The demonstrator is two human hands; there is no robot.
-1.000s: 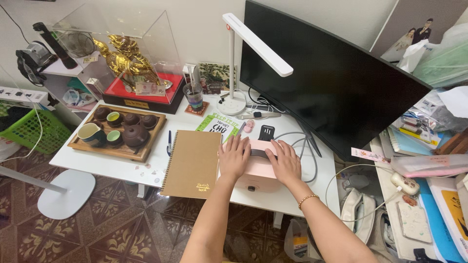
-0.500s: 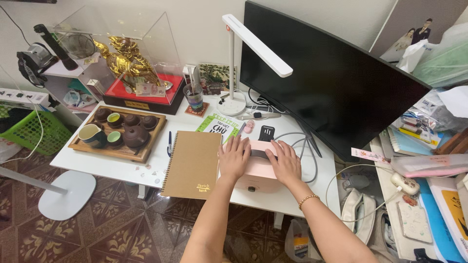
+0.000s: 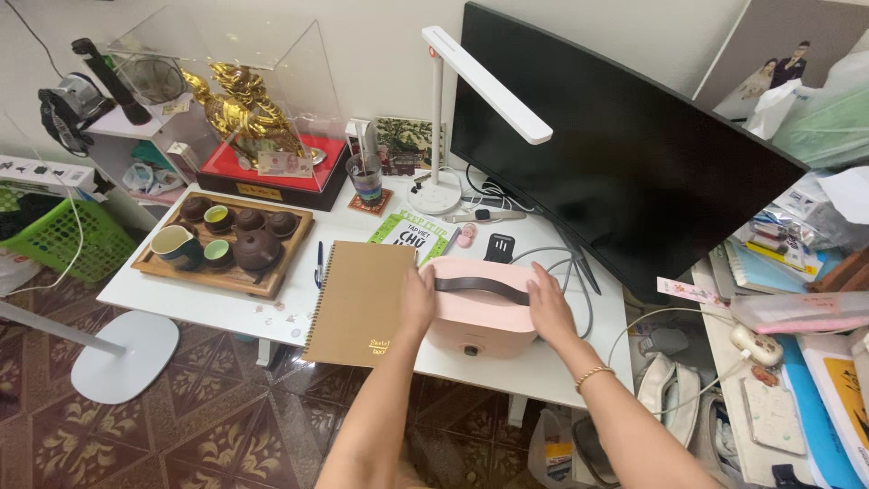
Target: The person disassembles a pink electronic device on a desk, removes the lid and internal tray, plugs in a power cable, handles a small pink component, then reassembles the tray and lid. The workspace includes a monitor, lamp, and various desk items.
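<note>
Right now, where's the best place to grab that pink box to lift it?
Grip the dark strap handle from above: it arches across the top of the pink box, centred. The left hand and right hand press its two ends.

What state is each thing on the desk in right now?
Left hand: pressed flat on the left side of the pink case.
Right hand: flat on its right side.
Pink case: lid shut, dark handle lying flat.
Brown notebook: closed.
Monitor: screen dark.
Desk lamp: off.
Glass: upright on a coaster.
</note>
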